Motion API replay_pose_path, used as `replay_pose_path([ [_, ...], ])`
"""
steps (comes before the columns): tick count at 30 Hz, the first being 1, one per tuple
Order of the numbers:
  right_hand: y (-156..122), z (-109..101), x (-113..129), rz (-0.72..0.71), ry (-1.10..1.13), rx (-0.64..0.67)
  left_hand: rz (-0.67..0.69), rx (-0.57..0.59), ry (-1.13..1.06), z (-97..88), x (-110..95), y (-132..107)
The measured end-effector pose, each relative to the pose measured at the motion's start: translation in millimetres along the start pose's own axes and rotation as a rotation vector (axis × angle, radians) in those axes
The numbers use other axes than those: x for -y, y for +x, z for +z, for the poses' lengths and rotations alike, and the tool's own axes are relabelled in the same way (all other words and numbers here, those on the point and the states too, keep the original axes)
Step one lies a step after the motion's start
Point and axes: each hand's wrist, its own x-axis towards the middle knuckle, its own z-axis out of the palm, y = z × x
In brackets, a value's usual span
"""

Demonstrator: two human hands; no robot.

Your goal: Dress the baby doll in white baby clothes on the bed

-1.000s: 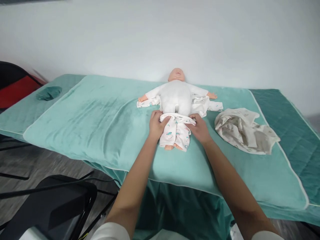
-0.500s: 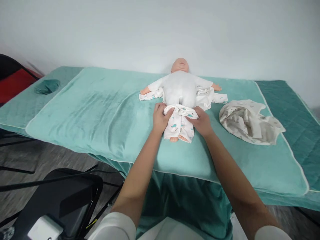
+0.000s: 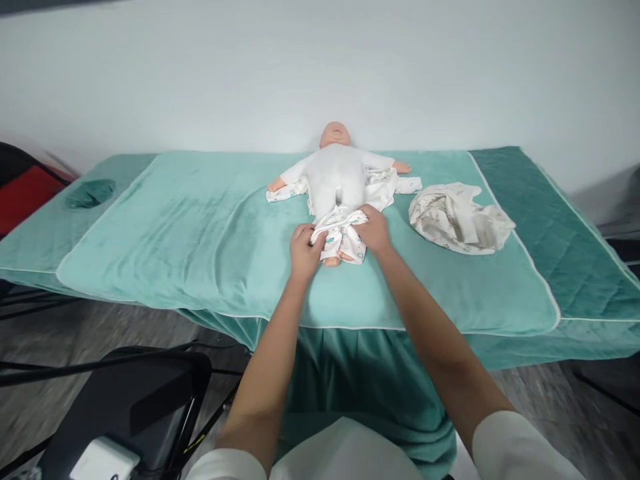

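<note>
A baby doll (image 3: 336,175) with a white cloth body lies on its back, arms spread, head toward the wall. White printed baby clothing (image 3: 345,241) is bunched around its legs, and the feet poke out at the lower end. My left hand (image 3: 306,250) grips the waist edge of this garment at its left side. On the other side my right hand (image 3: 373,228) is closed on the same edge, near the doll's hip. More printed cloth with spread sleeves (image 3: 383,190) lies under the doll's torso and arms.
A crumpled white printed cloth (image 3: 463,219) lies to the right on the green bed cover (image 3: 200,233). The bed has a face hole (image 3: 90,193) at its left end. A black folding chair (image 3: 125,400) with a white box (image 3: 105,460) stands at the lower left.
The camera view has shifted, so the doll and cloths appear further left. My left hand now sits lower on the garment's waist than my right, and the waist edge slants.
</note>
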Motion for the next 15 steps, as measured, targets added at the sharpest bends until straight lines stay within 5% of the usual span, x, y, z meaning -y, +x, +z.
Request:
replay_pose_path([
  [6, -41, -14, 10, 0.084, 0.036, 0.189, -0.037, 0.026, 0.019, 3.1, 6, 7],
  [15, -68, -29, 26, -0.026, 0.025, 0.364, -0.143, 0.081, -0.071, -1.6, 2, 9],
])
